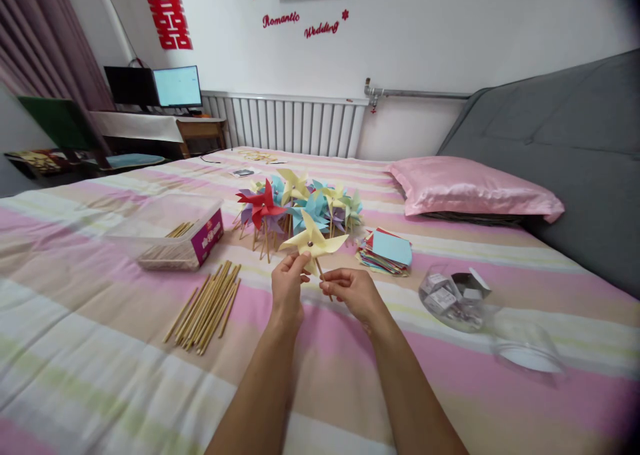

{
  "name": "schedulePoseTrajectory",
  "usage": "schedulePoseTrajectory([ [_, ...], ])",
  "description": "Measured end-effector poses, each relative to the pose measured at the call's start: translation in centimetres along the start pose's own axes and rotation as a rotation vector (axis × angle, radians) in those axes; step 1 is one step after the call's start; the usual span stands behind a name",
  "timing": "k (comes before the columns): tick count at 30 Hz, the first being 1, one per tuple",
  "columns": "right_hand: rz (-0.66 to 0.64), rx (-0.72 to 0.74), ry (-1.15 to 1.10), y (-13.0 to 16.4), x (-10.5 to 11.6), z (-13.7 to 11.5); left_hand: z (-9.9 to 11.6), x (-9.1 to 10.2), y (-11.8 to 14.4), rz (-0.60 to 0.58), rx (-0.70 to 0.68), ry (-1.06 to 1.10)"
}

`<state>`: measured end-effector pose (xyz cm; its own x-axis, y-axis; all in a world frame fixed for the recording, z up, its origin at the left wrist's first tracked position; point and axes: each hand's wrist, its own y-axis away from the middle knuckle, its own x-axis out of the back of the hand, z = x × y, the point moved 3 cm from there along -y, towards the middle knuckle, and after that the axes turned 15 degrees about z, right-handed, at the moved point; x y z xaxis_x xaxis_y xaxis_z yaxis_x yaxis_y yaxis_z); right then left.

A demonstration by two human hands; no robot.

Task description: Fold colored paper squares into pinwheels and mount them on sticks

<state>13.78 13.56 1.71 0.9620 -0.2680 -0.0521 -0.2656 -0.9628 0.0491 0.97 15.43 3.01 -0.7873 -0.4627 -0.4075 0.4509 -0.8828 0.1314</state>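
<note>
Two hands meet over the striped bed (pixel 100 348) around a yellow pinwheel (pixel 313 242). The left hand (pixel 287 287) pinches the lower edge of the paper blades between thumb and fingertips, and the right hand (pixel 353 290) is closed on the thin wooden stick (pixel 323 276) just below the hub, so the pinwheel sits raised between them, clear of the bedding.

Behind it lies a pile of finished pinwheels (pixel 295 205) in red, blue, purple and yellow. A loose bundle of sticks (pixel 207 305) lies to the left, near a clear box (pixel 175 235) with more sticks inside. To the right are a stack of coloured paper squares (pixel 386 250), a clear jar (pixel 453 298) on its side and its lid (pixel 530 352). A pink pillow (pixel 470 188) rests by the grey headboard (pixel 575 148).

The paper looks thin, so a hard pinch from the left hand could crease or tear a blade. The stick is slender; twisting it against a held blade could loosen the hub pin or snap the wood. The soft, uneven bedding could let the tipped jar roll and spill its small contents, and a sweeping forearm could scatter the loose sticks.
</note>
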Motion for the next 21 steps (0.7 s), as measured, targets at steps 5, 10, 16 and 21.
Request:
schedulePoseTrajectory([
  [5, 0.000, 0.023, 0.049, -0.18, -0.11, 0.45, 0.09, 0.36, -0.35, 0.043, 0.053, 0.036],
  [10, 0.032, 0.078, 0.132, -0.32, 0.03, 0.50, -0.03, 0.29, -0.34, 0.024, 0.099, 0.054],
  [16, 0.043, 0.076, 0.126, -0.35, 0.05, 0.46, -0.23, 0.33, -0.33, 0.017, 0.140, 0.095],
  [21, 0.042, 0.057, 0.081, -0.29, -0.06, 0.45, -0.66, 0.12, -0.24, -0.021, 0.277, 0.180],
])
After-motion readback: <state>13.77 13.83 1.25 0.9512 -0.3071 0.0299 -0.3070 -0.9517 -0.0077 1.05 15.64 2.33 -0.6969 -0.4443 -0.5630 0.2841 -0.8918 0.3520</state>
